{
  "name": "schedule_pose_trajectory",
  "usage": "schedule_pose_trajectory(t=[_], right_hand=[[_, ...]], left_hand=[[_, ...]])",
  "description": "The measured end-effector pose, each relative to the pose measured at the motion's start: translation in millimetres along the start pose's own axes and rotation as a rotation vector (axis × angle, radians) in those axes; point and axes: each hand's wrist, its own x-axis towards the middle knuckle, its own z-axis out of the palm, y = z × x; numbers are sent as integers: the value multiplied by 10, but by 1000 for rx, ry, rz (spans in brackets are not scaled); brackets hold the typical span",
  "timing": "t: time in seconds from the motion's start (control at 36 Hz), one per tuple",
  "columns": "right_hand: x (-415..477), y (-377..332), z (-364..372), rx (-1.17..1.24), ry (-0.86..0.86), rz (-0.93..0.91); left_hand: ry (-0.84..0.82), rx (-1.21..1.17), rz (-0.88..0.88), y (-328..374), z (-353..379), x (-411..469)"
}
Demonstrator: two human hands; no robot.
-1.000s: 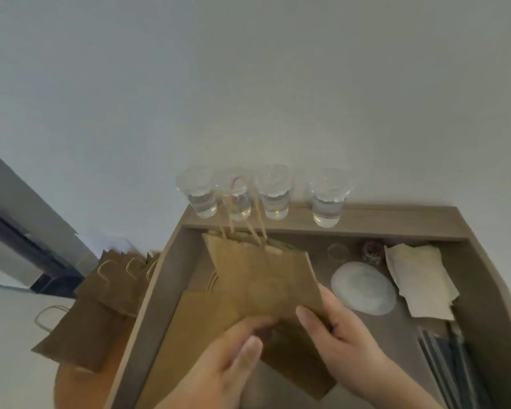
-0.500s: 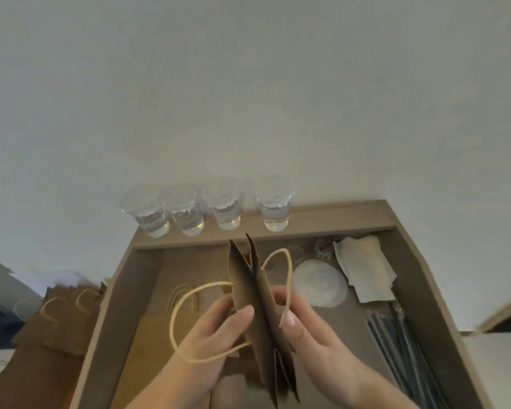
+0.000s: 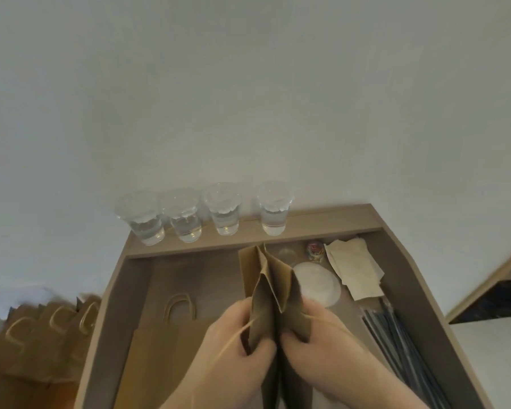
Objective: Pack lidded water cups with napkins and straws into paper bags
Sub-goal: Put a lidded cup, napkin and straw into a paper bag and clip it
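Observation:
Both hands grip one folded brown paper bag [image 3: 270, 287] held upright over the tray, its top edges spread a little apart. My left hand [image 3: 233, 346] pinches the left panel, my right hand [image 3: 316, 346] the right panel. Several clear lidded water cups [image 3: 223, 212] stand in a row on the tray's far ledge. Napkins [image 3: 354, 268] lie at the tray's back right. Dark straws [image 3: 401, 346] lie along the right side. Another flat paper bag [image 3: 160, 349] rests in the tray under my left hand.
The grey-brown tray [image 3: 112, 305] has raised walls on all sides. A pile of brown paper bags [image 3: 39, 346] lies left of the tray. A round clear lid [image 3: 319, 286] and a small colourful object [image 3: 314, 250] sit near the napkins. A white wall is behind.
The bag was turned from flat-on to edge-on and now its panels are pulled apart by both hands. The handles have dropped below my hands. The camera has shifted.

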Motion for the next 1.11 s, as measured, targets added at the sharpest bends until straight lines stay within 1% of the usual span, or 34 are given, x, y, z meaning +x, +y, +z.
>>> schedule_pose_trajectory(t=[0.08, 0.14, 0.19, 0.28, 0.36, 0.42, 0.5, 0.56, 0.58, 0.61, 0.67, 0.72, 0.78, 0.89, 0.97, 1.0, 1.11], right_hand=[[4, -83, 42, -146, -83, 64], [18, -144, 19, -184, -59, 125], [15, -146, -69, -210, -13, 187], [-42, -81, -253, -218, 3, 311], [-68, -5, -450, -181, 56, 423], [-84, 2, -535, -141, 88, 476], [-116, -37, -531, -260, 116, 421], [-121, -76, -479, -254, 126, 386], [-98, -99, -439, -260, 113, 376], [-73, -138, -381, -285, 93, 365], [33, -267, -278, -402, 46, 379], [136, -421, -223, -534, -22, 424], [268, -524, -202, -609, -85, 455], [537, -700, -210, -705, -217, 493], [705, -748, -212, -722, -301, 491], [752, -747, -206, -728, -321, 485], [879, -722, -184, -695, -403, 449]], left_hand=[[34, 53, -35, -49, -169, -52], [75, 158, -52, -129, -310, -60], [82, 207, -128, -240, -466, -54], [84, 261, -233, -428, -707, -53], [168, 263, -231, -603, -967, -65], [154, 232, -233, -666, -1105, -91], [91, 223, -192, -682, -1177, -136], [31, 170, -168, -645, -1152, -172], [-31, 153, -161, -605, -1129, -198], [-106, 155, -133, -579, -1106, -221], [-242, 205, -21, -560, -1040, -260], [-300, 253, 69, -559, -969, -298], [-301, 243, 115, -547, -937, -330], [-246, 237, 223, -467, -1051, -297], [-140, 312, 239, -404, -1043, -178], [-137, 322, 240, -374, -1006, -139], [-291, 400, 281, -305, -778, -39]])
